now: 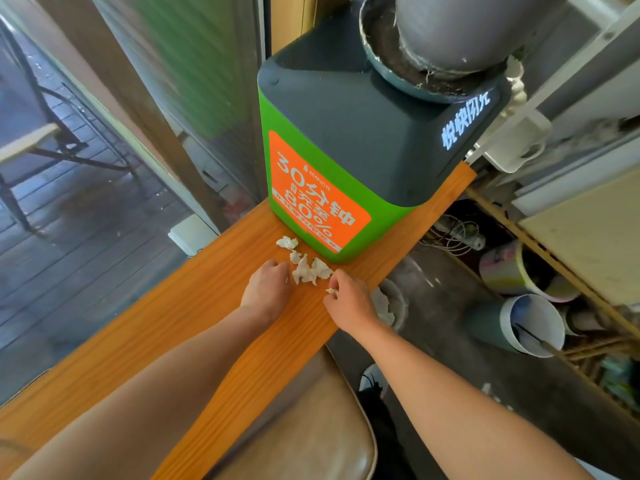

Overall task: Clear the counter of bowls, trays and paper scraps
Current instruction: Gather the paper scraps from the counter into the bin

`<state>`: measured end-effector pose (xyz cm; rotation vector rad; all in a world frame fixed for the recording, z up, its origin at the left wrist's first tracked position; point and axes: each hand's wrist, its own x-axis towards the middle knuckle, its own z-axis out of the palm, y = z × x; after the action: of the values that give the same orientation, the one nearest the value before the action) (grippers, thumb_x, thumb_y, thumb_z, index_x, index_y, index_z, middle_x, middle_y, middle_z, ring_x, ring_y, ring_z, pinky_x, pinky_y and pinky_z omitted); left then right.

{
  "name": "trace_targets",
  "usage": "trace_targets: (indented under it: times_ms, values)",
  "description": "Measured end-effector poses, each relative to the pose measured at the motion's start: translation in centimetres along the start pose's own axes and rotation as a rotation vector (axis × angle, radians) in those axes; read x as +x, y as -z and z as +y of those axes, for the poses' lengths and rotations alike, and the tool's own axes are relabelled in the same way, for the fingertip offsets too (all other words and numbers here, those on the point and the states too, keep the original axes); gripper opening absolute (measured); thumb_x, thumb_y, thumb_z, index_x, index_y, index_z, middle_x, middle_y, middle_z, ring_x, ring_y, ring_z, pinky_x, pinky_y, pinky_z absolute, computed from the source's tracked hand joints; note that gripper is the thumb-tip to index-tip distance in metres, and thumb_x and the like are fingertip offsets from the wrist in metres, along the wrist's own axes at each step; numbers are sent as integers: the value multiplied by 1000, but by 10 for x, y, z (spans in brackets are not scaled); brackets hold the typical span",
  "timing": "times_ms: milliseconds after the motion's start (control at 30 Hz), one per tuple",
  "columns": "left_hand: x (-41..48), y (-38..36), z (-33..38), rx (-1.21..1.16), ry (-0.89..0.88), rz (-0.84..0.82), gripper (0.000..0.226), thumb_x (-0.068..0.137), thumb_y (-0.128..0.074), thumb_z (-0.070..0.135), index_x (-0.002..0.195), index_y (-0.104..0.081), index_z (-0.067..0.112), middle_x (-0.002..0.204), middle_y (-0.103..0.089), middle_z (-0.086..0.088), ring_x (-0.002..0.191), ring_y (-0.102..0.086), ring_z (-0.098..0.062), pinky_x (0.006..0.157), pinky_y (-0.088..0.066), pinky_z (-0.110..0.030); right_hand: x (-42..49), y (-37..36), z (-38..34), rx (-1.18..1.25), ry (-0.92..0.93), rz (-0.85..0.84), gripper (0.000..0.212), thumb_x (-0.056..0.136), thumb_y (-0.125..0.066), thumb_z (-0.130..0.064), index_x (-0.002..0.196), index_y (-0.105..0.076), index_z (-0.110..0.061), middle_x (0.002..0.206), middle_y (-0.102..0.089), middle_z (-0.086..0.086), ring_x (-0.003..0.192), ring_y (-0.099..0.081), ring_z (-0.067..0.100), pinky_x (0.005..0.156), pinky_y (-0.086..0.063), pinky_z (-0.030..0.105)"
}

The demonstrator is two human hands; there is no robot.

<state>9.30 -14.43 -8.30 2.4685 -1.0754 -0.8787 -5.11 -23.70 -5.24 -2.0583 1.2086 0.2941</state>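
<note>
Several crumpled white paper scraps point(310, 270) lie on the narrow orange wooden counter point(194, 317), just in front of a green and grey machine. One more scrap point(287, 242) sits a little farther back to the left. My left hand point(266, 289) rests knuckles-up at the left edge of the pile, fingers curled, touching paper. My right hand point(346, 299) is at the pile's right edge, its fingertips pinching a small white scrap point(331, 291).
The green and grey machine point(346, 140) with an orange label fills the counter's far end, a dark pot point(391, 67) on top. Below the right edge stand a small bin with paper point(389, 306), a white bucket point(533, 323) and clutter. A brown stool seat point(311, 431) is near me.
</note>
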Motion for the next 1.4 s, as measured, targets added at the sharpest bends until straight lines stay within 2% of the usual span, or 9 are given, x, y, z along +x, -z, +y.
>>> trace_targets:
  times_ms: [100, 233, 367, 533, 733, 933, 1167, 1300, 1400]
  values:
    - [-7, 3, -6, 29, 5, -70, 12, 98, -47, 14, 91, -56, 17, 88, -54, -3, 76, -53, -21, 62, -48, -34, -2, 3, -1, 8, 4, -51, 7, 93, -50, -11, 88, -50, -17, 91, -52, 1, 83, -52, 20, 67, -43, 32]
    - [-15, 10, -7, 70, -11, -100, 19, 93, -46, 3, 89, -51, 20, 81, -54, 1, 70, -50, -16, 52, -40, -28, -5, 8, -11, -26, 22, -83, 28, 96, -37, -6, 83, -60, -14, 96, -62, 8, 89, -59, 23, 74, -55, 41]
    - [-14, 17, 0, 94, -28, -120, 23, 89, -44, -3, 88, -51, 20, 85, -58, -2, 73, -52, -19, 60, -48, -34, -2, 11, -20, -29, 24, -78, 27, 101, -34, -17, 92, -59, -13, 97, -62, 7, 88, -57, 22, 71, -50, 37]
    - [-5, 8, 13, 92, -107, 17, 27, 95, -50, 15, 120, -52, 22, 107, -60, -2, 93, -56, -23, 65, -48, -31, 10, 7, -19, -94, 104, -14, 5, 99, -47, -22, 101, -52, -20, 106, -57, 4, 97, -56, 25, 81, -52, 43]
    - [1, -11, 9, 252, -197, 18, 37, 98, -52, 34, 133, -42, 30, 114, -54, -4, 97, -53, -23, 58, -38, -30, 22, -15, -5, -230, 148, 39, 39, 99, -49, -25, 136, -39, -33, 121, -53, 8, 107, -57, 32, 83, -52, 46]
    - [-3, -15, -3, 230, -154, -39, 14, 99, -53, 27, 110, -49, 20, 96, -54, -2, 75, -45, -17, 57, -37, -31, 22, -27, 5, -209, 88, -4, 19, 101, -46, -17, 119, -46, -17, 124, -56, 12, 108, -58, 31, 86, -52, 46]
    - [-10, -5, -2, 217, -115, -78, 13, 102, -51, 22, 112, -48, 16, 92, -50, 0, 74, -50, -16, 57, -38, -27, 15, -13, 4, -143, 27, -35, 16, 99, -42, -19, 109, -50, -8, 123, -50, 13, 111, -52, 30, 93, -47, 46]
    - [-11, 1, 0, 180, -88, -143, 8, 102, -48, 20, 100, -40, 21, 91, -54, -2, 69, -49, -14, 53, -38, -26, 15, 2, 1, -60, -38, -102, 21, 95, -43, -28, 98, -51, -9, 113, -56, 15, 105, -53, 32, 80, -40, 37]
    - [-11, 7, 1, 160, -70, -169, 21, 98, -51, 12, 117, -43, 18, 97, -58, 0, 73, -57, -15, 52, -46, -25, 14, 11, -4, -35, -54, -169, 17, 91, -52, -31, 92, -52, -14, 99, -58, 8, 94, -56, 28, 70, -40, 35]
